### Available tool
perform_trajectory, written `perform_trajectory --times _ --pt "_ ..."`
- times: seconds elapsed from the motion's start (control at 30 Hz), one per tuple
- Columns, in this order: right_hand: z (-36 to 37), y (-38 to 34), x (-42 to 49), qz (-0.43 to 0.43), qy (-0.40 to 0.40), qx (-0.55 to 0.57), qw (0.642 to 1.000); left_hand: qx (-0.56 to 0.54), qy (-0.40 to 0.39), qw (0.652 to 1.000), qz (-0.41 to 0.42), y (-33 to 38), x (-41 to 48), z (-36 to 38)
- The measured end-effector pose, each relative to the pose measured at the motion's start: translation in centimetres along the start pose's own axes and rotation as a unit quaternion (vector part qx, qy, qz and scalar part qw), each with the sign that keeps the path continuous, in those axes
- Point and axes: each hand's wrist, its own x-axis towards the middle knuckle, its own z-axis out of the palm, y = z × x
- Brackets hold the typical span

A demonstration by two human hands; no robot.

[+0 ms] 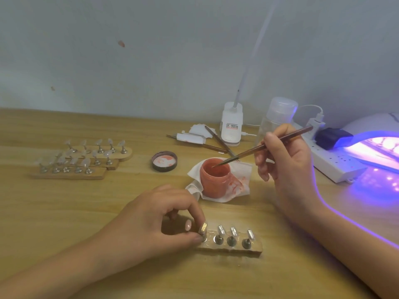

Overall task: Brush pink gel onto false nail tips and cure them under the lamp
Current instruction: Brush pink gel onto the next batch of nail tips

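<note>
On the surface (64, 212) I see the lamp (371, 134) lit at far right; its contents are unreadable. Three stands (82, 175) of clear tips (85, 162) sit at left rear, seemingly uncoated. My left hand (151, 223) pinches the end peg (204, 237) of the front stand (233, 250), whose tips also look bare. My right hand (285, 160) grips the brush (269, 144), bristles dipped in the open gel jar (214, 178) at mid-surface. I judge most coating and curing outstanding.

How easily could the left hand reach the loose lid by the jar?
Probably yes: the lid lies on bare table beyond the left hand, nothing between, though it must first release the nail stand it pinches.
</note>
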Motion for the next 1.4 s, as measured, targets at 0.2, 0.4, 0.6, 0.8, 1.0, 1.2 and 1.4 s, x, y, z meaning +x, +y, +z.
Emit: perform_trajectory --times 0.2,0.4,0.6,0.8,1.0,1.2,1.4 --pt "0.9 -1.8 1.0 -0.042 -0.108 -0.169 0.979 0.013 -0.008 0.999 0.034 0.1 0.0 0.1" --pt "1.2 -1.8 1.0 -0.055 -0.133 -0.215 0.966 0.073 0.047 0.993 0.076 0.6 -0.4 0.0" --pt "1.0 -0.7 1.0 -0.011 -0.147 -0.196 0.969 -0.164 0.092 0.982 0.02 0.9 0.1 -0.8" --pt "0.0 -0.8 1.1 0.023 -0.053 -0.069 0.996 -0.228 0.161 0.959 -0.047 0.4 2.2 -2.7" --pt "-1.2 0.1 0.1 0.103 0.024 0.022 0.994 -0.232 0.191 0.948 -0.102 -1.0 4.8 -1.8" --pt "-0.9 0.4 -0.4 0.146 0.061 0.066 0.985 -0.222 0.214 0.945 -0.111 -1.8 5.6 -0.2" --pt "-0.7 0.3 -0.5 0.159 0.064 0.097 0.98 -0.22 0.21 0.949 -0.088 -2.0 5.3 0.0"
